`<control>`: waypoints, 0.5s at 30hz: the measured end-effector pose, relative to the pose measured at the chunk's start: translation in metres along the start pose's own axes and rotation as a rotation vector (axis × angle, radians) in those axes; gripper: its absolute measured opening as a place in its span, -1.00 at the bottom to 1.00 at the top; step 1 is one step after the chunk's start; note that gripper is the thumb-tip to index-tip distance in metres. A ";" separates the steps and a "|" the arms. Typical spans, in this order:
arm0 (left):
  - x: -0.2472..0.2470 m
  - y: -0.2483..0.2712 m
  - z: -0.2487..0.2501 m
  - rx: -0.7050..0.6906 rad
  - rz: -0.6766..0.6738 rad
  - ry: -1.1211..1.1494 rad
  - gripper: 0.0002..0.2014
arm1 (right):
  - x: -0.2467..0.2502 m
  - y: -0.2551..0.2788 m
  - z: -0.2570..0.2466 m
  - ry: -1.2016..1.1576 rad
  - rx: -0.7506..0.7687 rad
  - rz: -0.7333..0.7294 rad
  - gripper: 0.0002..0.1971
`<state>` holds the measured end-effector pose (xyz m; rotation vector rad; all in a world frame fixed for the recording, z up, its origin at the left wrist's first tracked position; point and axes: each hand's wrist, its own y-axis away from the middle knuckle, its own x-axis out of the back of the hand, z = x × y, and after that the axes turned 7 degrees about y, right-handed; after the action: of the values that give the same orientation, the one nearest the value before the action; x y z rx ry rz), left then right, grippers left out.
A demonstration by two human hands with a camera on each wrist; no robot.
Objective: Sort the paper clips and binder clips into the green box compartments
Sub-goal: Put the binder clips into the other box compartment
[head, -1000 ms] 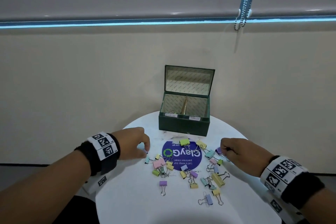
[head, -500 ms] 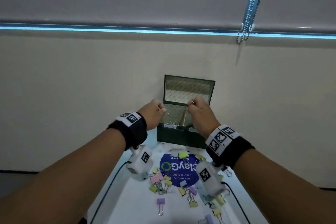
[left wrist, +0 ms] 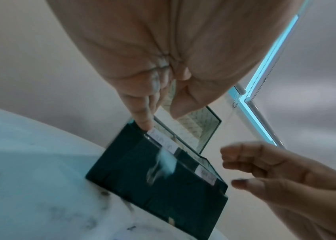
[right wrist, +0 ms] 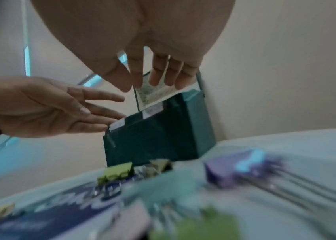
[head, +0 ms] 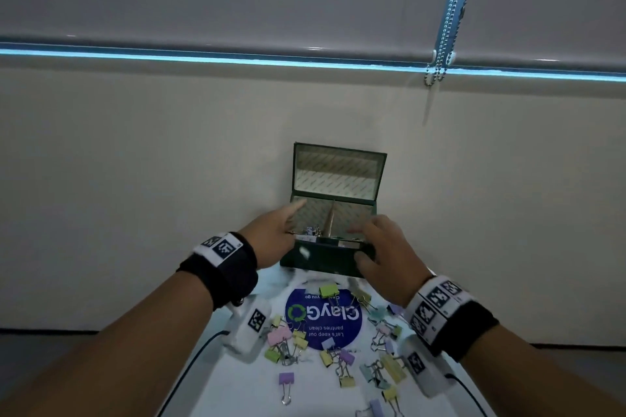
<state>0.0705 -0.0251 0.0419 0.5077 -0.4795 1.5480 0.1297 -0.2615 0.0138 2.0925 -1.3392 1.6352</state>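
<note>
The green box (head: 321, 262) stands with its lid up at the table's far edge; a divider splits it into two compartments. Several clips (head: 313, 232) lie in the left one. My left hand (head: 274, 234) reaches over the box's left front corner with fingers straight and holds nothing. My right hand (head: 382, 247) hovers at the right front corner, fingers relaxed and empty. A small pale blue blurred thing (left wrist: 163, 165) is in mid-air before the box's front wall (left wrist: 152, 186). Several pastel binder clips (head: 338, 355) lie scattered on the table.
The white round table (head: 244, 393) carries a blue round sticker (head: 321, 318) under the clips. A lone purple binder clip (head: 286, 379) lies nearer me. The cream wall stands right behind the box. A blind's bead chain (head: 447, 10) hangs at the upper right.
Half a second ago both hands pinched small things above the box. Now both are open and lower, at the box's front, and a pale thing is falling.
</note>
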 end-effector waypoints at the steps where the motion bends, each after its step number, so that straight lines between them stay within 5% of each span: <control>1: -0.001 0.005 -0.001 -0.028 0.011 -0.049 -0.26 | 0.004 0.007 0.007 0.021 0.000 -0.009 -0.67; 7: -0.005 0.044 -0.017 -0.168 0.103 -0.369 -0.59 | 0.028 0.034 0.043 0.087 -0.060 -0.133 -0.73; 11: -0.009 0.077 -0.025 -0.091 -0.065 -0.514 -0.70 | 0.024 0.040 0.050 0.210 -0.099 -0.291 -0.73; 15: -0.016 0.097 -0.023 0.017 -0.226 -0.640 -0.57 | 0.017 0.042 0.044 0.257 -0.104 -0.395 -0.71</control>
<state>-0.0265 -0.0280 0.0143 1.0431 -0.8625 1.1523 0.1298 -0.3213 -0.0048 1.8614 -0.8467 1.5582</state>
